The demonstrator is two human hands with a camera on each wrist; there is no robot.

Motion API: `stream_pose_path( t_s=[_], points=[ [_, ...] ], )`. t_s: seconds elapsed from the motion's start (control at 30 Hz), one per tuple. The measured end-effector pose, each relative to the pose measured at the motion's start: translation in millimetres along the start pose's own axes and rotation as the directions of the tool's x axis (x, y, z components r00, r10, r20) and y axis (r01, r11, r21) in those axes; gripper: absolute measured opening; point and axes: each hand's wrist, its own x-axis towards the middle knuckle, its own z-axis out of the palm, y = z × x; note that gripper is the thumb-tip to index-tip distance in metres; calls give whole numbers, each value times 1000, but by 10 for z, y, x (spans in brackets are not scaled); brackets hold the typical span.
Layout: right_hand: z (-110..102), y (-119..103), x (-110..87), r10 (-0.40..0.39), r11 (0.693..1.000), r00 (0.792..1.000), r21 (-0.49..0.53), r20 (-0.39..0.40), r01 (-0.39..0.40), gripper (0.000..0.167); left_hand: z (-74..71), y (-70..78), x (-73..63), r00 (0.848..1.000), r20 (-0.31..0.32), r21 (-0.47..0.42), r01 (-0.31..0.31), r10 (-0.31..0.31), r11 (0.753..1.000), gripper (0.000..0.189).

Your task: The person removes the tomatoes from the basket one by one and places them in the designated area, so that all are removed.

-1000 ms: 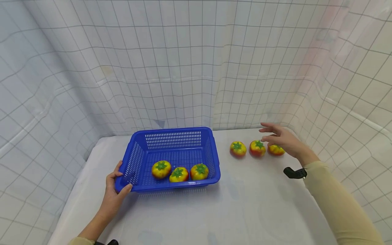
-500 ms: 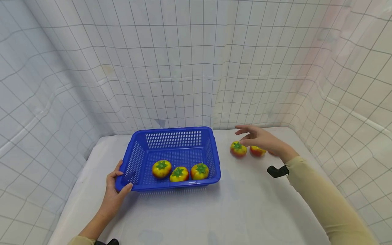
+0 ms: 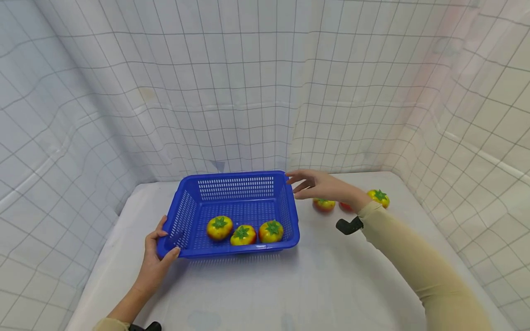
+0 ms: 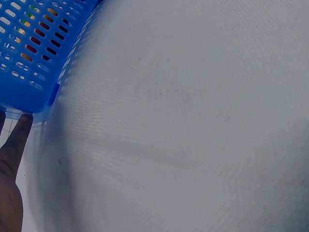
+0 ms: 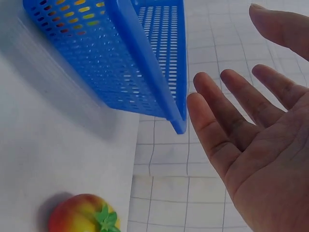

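Observation:
My left hand (image 3: 152, 264) grips the near left corner of a blue plastic basket (image 3: 232, 252), thumb on the front rim and fingers at the left side. Inside, towards the front, lie three red-and-yellow fruits with green star-shaped tops: one fruit (image 3: 219, 228) at left, a second fruit (image 3: 243, 235) and a third fruit (image 3: 271, 231). My right hand (image 3: 320, 185) hovers by the basket's back right corner. In the right wrist view its fingers (image 5: 246, 108) are spread, nothing held. Whether a fingertip touches the rim I cannot tell.
Beneath and beyond the right arm, three similar fruits sit in a row on the white tabletop (image 3: 331, 280): a left fruit (image 3: 324, 205), a mostly hidden middle fruit (image 3: 346, 207) and a right fruit (image 3: 378, 197). Checked white curtains (image 3: 240, 92) enclose the back and sides.
My right hand has swept left from above the row of fruits to the basket's right edge. The right-hand fruit is uncovered again. The left hand and basket stay in place.

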Motion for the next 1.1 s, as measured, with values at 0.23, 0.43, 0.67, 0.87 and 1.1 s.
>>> stream_pose_path(
  t_s=[0.23, 0.43, 0.67, 0.87, 1.1],
  points=[
    [123, -241, 253, -20, 997, 997, -67, 71, 25, 67, -22, -17, -1, 1000, 4, -26, -13, 13, 1000, 45],
    [223, -405, 510, -40, 990, 989, -126, 144, 59, 70, -29, -29, 2, 1000, -1, -25, -16, 16, 1000, 46],
    [348, -567, 746, -36, 984, 973, -161, 227, 74, 71, -27, -47, 17, 1000, -3, -40, -27, 27, 999, 45],
    [479, -620, 899, -21, 988, 961, -139, 277, 62, 72, -24, -47, 20, 1000, -9, -48, -28, 28, 998, 45],
    [626, -617, 1069, -31, 992, 942, -107, 334, 71, 71, -29, -58, 13, 1000, -13, -60, -25, 24, 998, 45]
  ],
)
